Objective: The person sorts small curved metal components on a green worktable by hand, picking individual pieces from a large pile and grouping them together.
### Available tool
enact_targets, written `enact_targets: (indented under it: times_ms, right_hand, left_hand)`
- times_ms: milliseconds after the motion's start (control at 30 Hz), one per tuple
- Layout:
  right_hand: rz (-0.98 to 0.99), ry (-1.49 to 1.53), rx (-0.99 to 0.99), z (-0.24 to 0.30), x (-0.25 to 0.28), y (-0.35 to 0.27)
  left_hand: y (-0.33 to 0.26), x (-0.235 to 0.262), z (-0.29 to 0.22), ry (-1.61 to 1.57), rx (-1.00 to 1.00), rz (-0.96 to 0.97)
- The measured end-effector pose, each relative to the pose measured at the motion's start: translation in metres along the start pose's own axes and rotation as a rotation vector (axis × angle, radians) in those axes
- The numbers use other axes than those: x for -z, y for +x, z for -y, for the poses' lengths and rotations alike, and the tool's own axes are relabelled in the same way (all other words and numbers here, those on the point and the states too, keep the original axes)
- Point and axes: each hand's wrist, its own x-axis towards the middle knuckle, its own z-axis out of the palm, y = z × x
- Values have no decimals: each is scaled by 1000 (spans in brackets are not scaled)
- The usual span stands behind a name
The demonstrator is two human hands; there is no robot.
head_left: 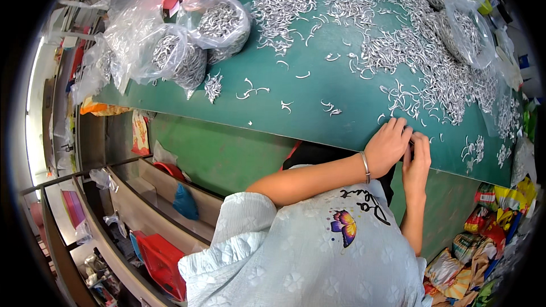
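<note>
A dark green flat tabletop (318, 88) is strewn with silvery grey curved metal pieces (424, 59). Clear, glossy plastic bags (170, 51) show more silver pieces inside. A pale blue textured shirt (301, 250) with a faint flower pattern carries a purple, orange and blue butterfly print (344, 226) beside black script. A silver metal bangle (365, 166) circles one wrist. A bright red plastic basket (162, 261) sits lower left.

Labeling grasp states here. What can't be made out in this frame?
- Head view: what the left hand and right hand pinch; fingers cover it.
- Exact shape of the small curved metal pieces: too small.
- Contents deep in the clear plastic bags: glare and folds.
- Green table far edge: cut off by the frame.
</note>
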Motion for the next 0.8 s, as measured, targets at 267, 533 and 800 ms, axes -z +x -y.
enact_targets:
  times_ms: [267,533,800]
  right_hand:
    - [-128,18,-40,-6,-10,-1]
    - [-290,37,55,10,-23,6]
    - [14,391,445,119,-79,100]
  left_hand:
    - [8,-18,5,-365,7,-90]
    - [8,-21,14,-555,-21,-343]
    - [-35,129,67,-209,81,-670]
